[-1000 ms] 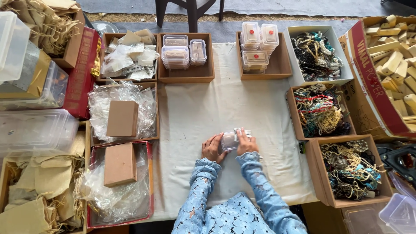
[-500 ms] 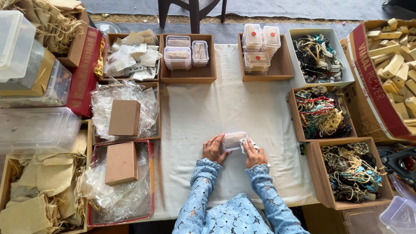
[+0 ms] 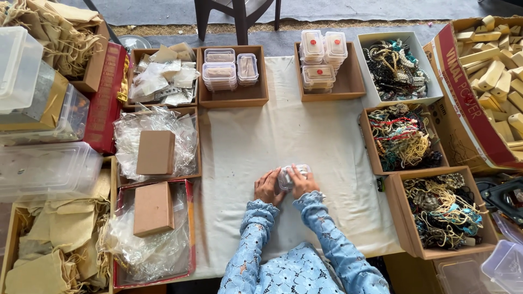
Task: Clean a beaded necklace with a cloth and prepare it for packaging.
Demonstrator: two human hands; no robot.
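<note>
Both my hands rest together on the white cloth [image 3: 283, 125] near the table's front edge. My left hand [image 3: 267, 187] and my right hand [image 3: 301, 181] grip a small clear plastic box [image 3: 287, 174] between them, pressed down on the cloth. My blue lace sleeves [image 3: 305, 256] run up from the bottom of the view. The box's contents are hidden by my fingers.
Cardboard trays ring the cloth: stacked clear boxes [image 3: 224, 71] and red-dotted boxes [image 3: 321, 57] at the back, tangled bead necklaces [image 3: 402, 136] in trays at right, plastic bags with brown boxes [image 3: 155, 152] at left. Beige cloth pouches [image 3: 49, 256] lie at far left.
My hands have drawn slightly back toward me with the clear box and lowered it onto the cloth, fingers closing over its top.
</note>
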